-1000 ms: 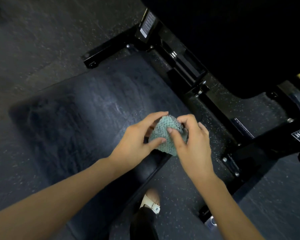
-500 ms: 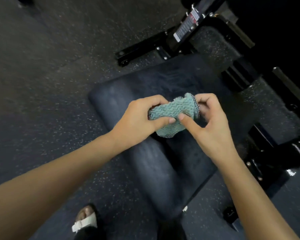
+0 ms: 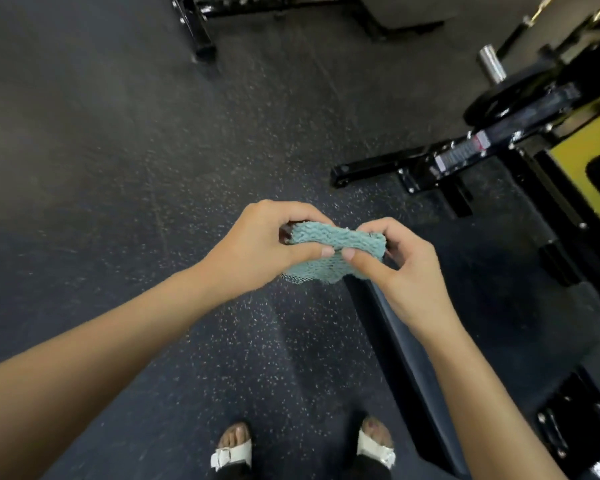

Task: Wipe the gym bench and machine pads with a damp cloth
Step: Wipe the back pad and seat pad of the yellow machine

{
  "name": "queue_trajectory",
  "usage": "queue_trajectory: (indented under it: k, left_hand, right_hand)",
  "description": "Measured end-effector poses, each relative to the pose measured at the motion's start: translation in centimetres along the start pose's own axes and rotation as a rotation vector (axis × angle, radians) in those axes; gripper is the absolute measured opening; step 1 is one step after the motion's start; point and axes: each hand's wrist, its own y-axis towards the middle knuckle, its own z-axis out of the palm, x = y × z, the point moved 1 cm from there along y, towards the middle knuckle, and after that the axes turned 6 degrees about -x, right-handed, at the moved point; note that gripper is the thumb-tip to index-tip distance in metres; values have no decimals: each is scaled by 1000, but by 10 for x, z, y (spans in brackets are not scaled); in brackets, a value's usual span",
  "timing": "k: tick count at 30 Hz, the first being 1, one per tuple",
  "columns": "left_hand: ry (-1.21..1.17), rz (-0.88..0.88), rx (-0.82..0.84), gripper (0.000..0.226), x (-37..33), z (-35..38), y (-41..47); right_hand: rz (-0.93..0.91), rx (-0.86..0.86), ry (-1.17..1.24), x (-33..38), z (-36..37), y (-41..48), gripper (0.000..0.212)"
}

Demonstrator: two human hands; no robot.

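Centrally in the frame, a teal cloth (image 3: pixel 333 252) is pinched from both sides: its left end is gripped by the left hand (image 3: pixel 257 244), its right end by the right hand (image 3: pixel 400 271), thumbs nearly touching. The dark bench pad (image 3: pixel 492 306) is seen at right, below the cloth.

place: gym | speckled rubber floor (image 3: pixel 118 202) | weight plate (image 3: pixel 499 102) | black machine frame (image 3: pixel 395 168) | padded bench (image 3: pixel 516 317)

A single head-worn wide-angle view looks steeply down from standing height at the speckled floor (image 3: pixel 153 168), the wearer's sandalled feet (image 3: pixel 231 452) at the bottom edge, a black machine frame (image 3: pixel 413 168) toward the upper right.
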Motion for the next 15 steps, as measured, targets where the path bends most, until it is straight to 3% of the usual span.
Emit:
queue_trajectory:
  k: [15]
  left_hand:
    - [-114, 55, -177, 17, -109, -118, 65]
  right_hand:
    - [-108, 156, 49, 160, -12, 113, 10]
